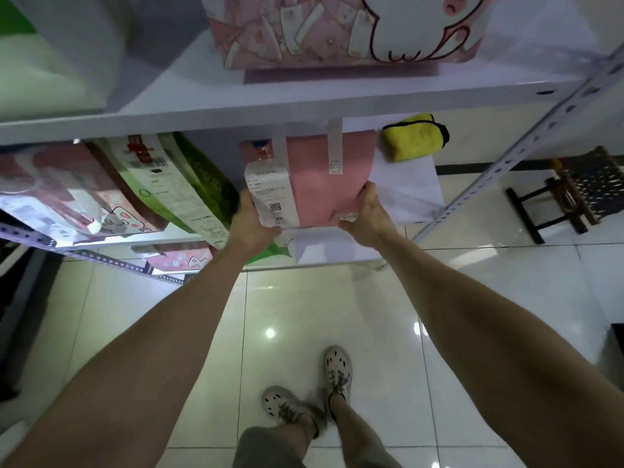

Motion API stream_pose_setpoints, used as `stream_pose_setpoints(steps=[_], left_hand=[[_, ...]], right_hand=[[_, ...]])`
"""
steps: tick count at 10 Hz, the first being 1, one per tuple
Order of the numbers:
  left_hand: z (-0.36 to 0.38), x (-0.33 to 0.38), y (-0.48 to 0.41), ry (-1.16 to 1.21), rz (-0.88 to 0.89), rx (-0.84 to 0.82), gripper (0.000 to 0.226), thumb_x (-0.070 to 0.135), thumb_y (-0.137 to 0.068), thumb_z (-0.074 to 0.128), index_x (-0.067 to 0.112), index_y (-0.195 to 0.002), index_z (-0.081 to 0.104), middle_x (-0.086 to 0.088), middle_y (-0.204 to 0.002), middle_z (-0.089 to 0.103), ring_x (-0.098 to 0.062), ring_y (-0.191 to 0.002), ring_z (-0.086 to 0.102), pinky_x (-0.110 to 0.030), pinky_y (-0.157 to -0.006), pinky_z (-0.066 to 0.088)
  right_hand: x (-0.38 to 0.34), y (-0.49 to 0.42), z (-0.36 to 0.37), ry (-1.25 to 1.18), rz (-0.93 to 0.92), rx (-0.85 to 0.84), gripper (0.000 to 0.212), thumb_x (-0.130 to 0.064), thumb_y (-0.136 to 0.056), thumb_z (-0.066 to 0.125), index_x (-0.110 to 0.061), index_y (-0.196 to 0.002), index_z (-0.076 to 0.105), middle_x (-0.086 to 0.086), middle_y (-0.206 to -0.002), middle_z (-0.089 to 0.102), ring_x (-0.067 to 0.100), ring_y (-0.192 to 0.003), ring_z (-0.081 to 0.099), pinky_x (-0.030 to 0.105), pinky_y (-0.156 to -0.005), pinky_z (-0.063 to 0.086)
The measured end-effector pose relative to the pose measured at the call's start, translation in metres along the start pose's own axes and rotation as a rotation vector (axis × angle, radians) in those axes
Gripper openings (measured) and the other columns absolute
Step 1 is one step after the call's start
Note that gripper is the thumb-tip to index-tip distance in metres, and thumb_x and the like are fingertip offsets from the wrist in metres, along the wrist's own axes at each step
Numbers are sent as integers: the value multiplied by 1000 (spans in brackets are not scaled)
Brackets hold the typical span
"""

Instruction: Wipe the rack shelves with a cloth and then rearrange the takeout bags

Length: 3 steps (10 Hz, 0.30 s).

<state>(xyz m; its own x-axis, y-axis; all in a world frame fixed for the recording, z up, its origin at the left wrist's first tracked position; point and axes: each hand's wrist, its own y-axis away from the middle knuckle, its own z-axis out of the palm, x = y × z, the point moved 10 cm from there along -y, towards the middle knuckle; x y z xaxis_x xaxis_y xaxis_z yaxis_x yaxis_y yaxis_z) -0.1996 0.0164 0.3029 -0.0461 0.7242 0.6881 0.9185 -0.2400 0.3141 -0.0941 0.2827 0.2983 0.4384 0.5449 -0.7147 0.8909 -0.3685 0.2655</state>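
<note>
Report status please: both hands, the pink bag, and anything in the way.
Left hand and right hand grip pink bag on middle shelf. Yellow cloth lies behind, right. Green bag close on left.

I have a single head-worn wide-angle view, looking steeply down and forward along both forearms, close over the left hand (251, 219) and right hand (366, 216), the rack shelf (304, 109) beyond them.

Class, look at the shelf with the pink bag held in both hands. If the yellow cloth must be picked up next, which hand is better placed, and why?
The right hand. It grips the pink bag on the side nearer the yellow cloth, which lies on the same shelf just beyond it. The left hand would have to cross the bag.
</note>
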Motion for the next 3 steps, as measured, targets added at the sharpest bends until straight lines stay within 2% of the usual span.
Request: stream_pose_setpoints(steps=[1,2,3], left_hand=[[-2,-1,1,1,4,-21,95,4,-82,89,20,-154,29,-6,-144,65,-36,-131,64,-55,-106,58],[-5,-4,6,12,-19,-44,103,4,-83,89,20,-161,25,-6,-149,64,-33,-136,62,-58,-111,54],[-4,-7,23,-30,-23,-86,90,9,-87,87,15,-159,33,-7,-154,61,-35,-136,62,-53,-112,54]], right_hand=[[8,3,-5,42,53,-7,79,-24,-86,85,-12,-139,28,14,-139,50,36,-117,60,44,-90,52],[19,13,-12,73,92,-37,90,-25,-87,85,-11,-151,24,16,-144,50,37,-123,60,46,-99,53],[27,31,-13,151,157,-95,92,-33,-91,82,-8,-159,25,19,-153,47,39,-132,55,44,-104,49]])
